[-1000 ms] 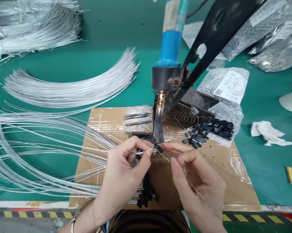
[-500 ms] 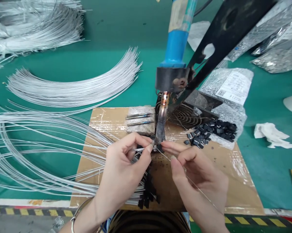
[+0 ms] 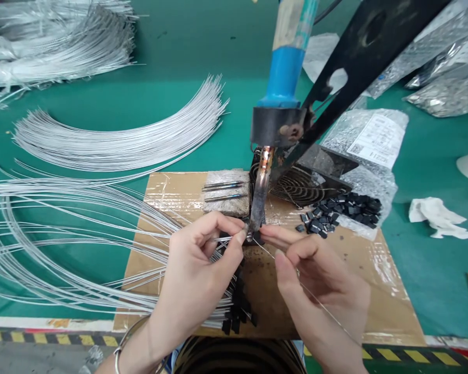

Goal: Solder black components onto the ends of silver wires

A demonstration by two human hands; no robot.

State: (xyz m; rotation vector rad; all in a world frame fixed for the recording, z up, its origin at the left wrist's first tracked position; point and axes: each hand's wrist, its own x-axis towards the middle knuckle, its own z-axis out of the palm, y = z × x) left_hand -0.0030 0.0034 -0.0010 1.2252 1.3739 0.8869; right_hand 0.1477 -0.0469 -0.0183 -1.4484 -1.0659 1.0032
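A blue-handled soldering iron (image 3: 282, 83) hangs fixed in a black bracket, its tip (image 3: 257, 218) pointing down at the cardboard mat (image 3: 358, 270). My left hand (image 3: 197, 272) pinches a thin grey wire (image 3: 224, 239) and holds its end at the tip. My right hand (image 3: 319, 283) pinches a fine solder wire (image 3: 315, 298) that runs up to the same spot. Both hands' fingertips almost meet under the tip. Finished wires with black end pieces (image 3: 236, 311) lie below my left hand.
Curved bundles of grey wires (image 3: 112, 140) cover the green table on the left. Loose black parts (image 3: 341, 210) spill from a plastic bag (image 3: 368, 140) on the right, beside a small fan (image 3: 296, 184). Spare tips lie on a sponge (image 3: 224, 195). White tissue (image 3: 438, 218) lies far right.
Both hands stay pinched at the iron's tip. The view has drifted slightly, otherwise nothing visibly moved.
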